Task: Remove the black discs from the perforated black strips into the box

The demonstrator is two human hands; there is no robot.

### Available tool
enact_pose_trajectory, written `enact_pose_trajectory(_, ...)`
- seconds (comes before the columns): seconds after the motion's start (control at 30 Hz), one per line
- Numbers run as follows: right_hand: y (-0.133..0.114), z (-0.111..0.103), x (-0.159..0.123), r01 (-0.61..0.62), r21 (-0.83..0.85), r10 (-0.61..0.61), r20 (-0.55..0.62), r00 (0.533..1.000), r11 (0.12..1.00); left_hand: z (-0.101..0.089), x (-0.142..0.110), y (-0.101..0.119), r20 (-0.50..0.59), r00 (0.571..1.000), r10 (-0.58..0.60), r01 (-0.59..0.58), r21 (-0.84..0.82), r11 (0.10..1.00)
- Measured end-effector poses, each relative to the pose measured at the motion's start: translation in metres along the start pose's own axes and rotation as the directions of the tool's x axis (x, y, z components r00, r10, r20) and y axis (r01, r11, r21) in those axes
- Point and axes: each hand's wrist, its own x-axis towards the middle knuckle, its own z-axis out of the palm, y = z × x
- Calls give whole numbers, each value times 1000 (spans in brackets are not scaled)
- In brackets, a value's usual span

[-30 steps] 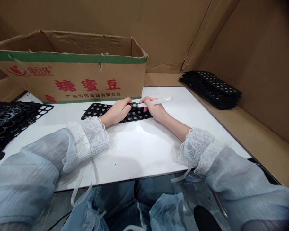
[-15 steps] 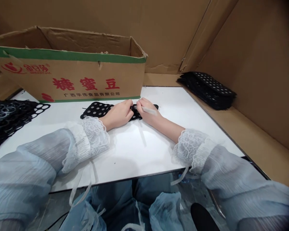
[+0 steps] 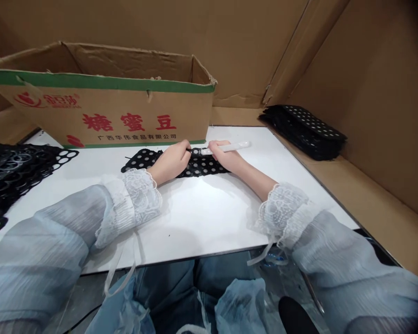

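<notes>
A black strip (image 3: pixel 198 167) covered in pale dots lies flat on the white table, in front of the large carton. My left hand (image 3: pixel 172 160) rests over its left half, thumb and forefinger pinched at the strip's upper edge. Between the fingers of my right hand (image 3: pixel 225 155) is a slim white pen-like tool (image 3: pixel 235 147), its handle pointing right and its tip toward my left fingertips. The tip sits close to the strip's upper edge; whether it touches is too small to tell. Part of the strip is hidden under my left hand.
An open cardboard carton (image 3: pixel 135 111) stands behind the strip. Black openwork pieces (image 3: pixel 21 171) are heaped at the left. Folded black dotted pieces (image 3: pixel 304 132) lie on cardboard at the right. Cardboard walls (image 3: pixel 244 51) rise at the back and right.
My right hand has shifted slightly right, away from the left one, and the white tool has swung so its handle points right. More of the strip's middle shows between the hands.
</notes>
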Motion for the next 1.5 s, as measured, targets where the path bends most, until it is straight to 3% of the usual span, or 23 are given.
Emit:
enact_pose_trajectory(0.17,-7,-4,-4,24,43,-27,56,998,999,-2,1,0,68,998,-18,22,-52,998)
enact_pose_trajectory(0.4,-2,5,0,162,-66,-162,-2,987,985,-6,4,-6,145,989,15,-20,35,999)
enact_pose_trajectory(0.7,-10,3,-2,193,-96,-196,-20,980,976,-8,7,-3,279,959,-41,101,-206,973)
enact_pose_trajectory(1.0,-11,3,-3,162,-78,-162,6,987,984,-6,7,-3,252,966,-49,126,-299,946)
enact_pose_trajectory(1.13,-5,15,-5,193,-253,-200,-3,980,948,-3,2,0,158,985,-62,99,-240,966)
enact_pose_trajectory(1.33,-7,24,1,173,-544,-226,-31,974,821,-1,-5,15,84,994,-75,77,-18,997)
enact_pose_trajectory(1.5,-16,20,9,149,-568,-238,-85,968,809,-6,-1,18,38,996,-82,82,-2,997)
